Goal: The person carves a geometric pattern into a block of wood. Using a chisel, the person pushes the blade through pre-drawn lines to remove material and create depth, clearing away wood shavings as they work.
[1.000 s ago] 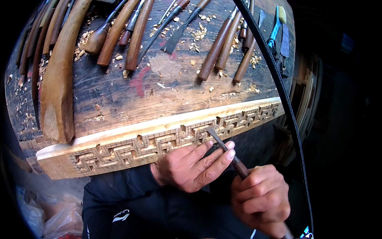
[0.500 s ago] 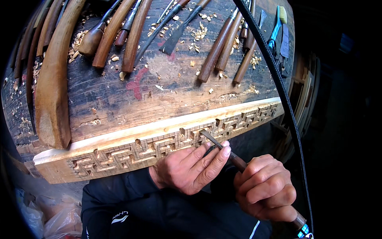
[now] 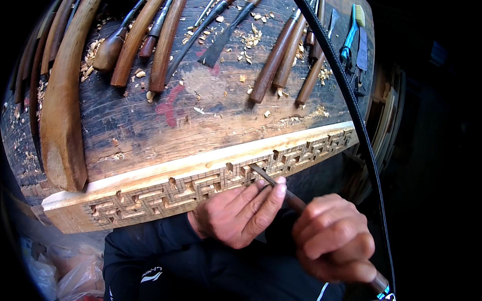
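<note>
A long pale wooden board (image 3: pixel 125 180), carved with a gridded angular fretwork pattern, lies along the bench's front edge. A chisel (image 3: pixel 263 173) with a narrow steel blade and brown wooden handle has its tip in a recess right of the board's middle. My left hand (image 3: pixel 241 213) rests against the board's lower side, fingers pressed on the chisel's shaft near the blade. My right hand (image 3: pixel 334 238) is closed round the chisel's handle at lower right, its knuckles upward.
The worn wooden bench (image 3: pixel 130 120) holds scattered shavings, a large wooden club (image 3: pixel 63 130) at left, several chisels (image 3: pixel 271 60) along the back and a blue brush (image 3: pixel 353 30). A black cord (image 3: pixel 341 75) crosses the right side. Stacked planks (image 3: pixel 381 130) stand beyond.
The chisel and my left hand have shifted slightly left from a second ago. My right hand has moved to the right. The bench and club appear a little further left in the picture.
</note>
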`<action>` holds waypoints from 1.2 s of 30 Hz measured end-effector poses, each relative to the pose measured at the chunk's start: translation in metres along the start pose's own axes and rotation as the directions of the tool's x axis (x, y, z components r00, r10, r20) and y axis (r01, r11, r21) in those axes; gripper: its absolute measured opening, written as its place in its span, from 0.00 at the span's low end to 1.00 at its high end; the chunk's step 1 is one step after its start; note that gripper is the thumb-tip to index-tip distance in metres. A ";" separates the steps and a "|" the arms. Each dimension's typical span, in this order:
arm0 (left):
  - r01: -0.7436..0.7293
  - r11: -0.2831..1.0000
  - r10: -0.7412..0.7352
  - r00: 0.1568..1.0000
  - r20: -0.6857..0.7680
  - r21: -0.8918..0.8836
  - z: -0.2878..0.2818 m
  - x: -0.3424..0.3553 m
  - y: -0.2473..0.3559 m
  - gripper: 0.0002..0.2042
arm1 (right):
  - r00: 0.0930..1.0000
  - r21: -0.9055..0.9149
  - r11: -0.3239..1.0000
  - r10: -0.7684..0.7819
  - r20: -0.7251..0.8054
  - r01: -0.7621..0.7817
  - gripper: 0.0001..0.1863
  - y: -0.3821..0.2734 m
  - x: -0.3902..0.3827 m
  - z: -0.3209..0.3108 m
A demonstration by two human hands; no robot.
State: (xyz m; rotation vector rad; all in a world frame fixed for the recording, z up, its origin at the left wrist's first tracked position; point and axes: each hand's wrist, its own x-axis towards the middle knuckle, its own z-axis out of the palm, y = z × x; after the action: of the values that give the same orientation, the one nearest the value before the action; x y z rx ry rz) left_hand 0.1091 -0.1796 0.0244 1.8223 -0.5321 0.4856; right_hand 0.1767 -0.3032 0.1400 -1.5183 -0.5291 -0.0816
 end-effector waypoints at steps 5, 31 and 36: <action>0.011 1.000 -0.011 1.000 -0.018 -0.029 0.000 0.001 -0.001 0.26 | 1.000 -0.011 1.000 0.010 0.009 -0.010 0.30 0.002 -0.002 0.002; -0.015 0.999 0.012 0.998 0.057 0.048 0.000 0.007 -0.001 0.26 | 0.997 -0.051 0.999 -0.001 0.078 0.005 0.31 -0.005 0.009 -0.006; 0.001 0.999 -0.004 0.998 0.070 0.041 -0.001 0.007 -0.001 0.28 | 0.993 -0.084 0.996 0.050 0.111 -0.040 0.30 -0.007 0.015 -0.006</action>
State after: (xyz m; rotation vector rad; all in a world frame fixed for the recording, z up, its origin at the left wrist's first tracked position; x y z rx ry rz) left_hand 0.1153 -0.1795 0.0278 1.8847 -0.5711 0.4353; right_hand 0.1888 -0.3059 0.1522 -1.6208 -0.5871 0.0178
